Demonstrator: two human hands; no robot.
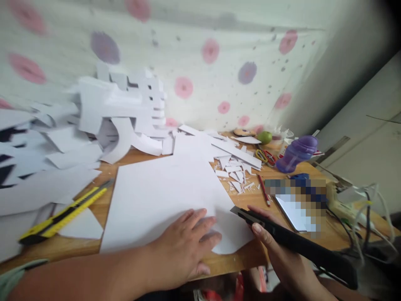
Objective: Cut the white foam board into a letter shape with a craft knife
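A large white sheet (156, 196) lies on the wooden table, its lower right edge close to the table's front edge. My left hand (184, 246) rests on the sheet's lower part, fingers spread and holding nothing. In my right hand (282, 251) is a black utility knife (300, 242), its handle slanting down to the right. The knife's blade tip touches or hovers at the sheet's right edge; which of the two I cannot tell. Left of the sheet lies a yellow and black cutter (65, 213), partly over a white paper piece (83, 225).
Cut white pieces (122, 104) are piled at the back left. Small scraps (236, 171), scissors (266, 157), a red pencil (263, 190) and a purple bottle (296, 154) stand or lie to the right. A phone (291, 211) and cables (360, 217) are near my right hand.
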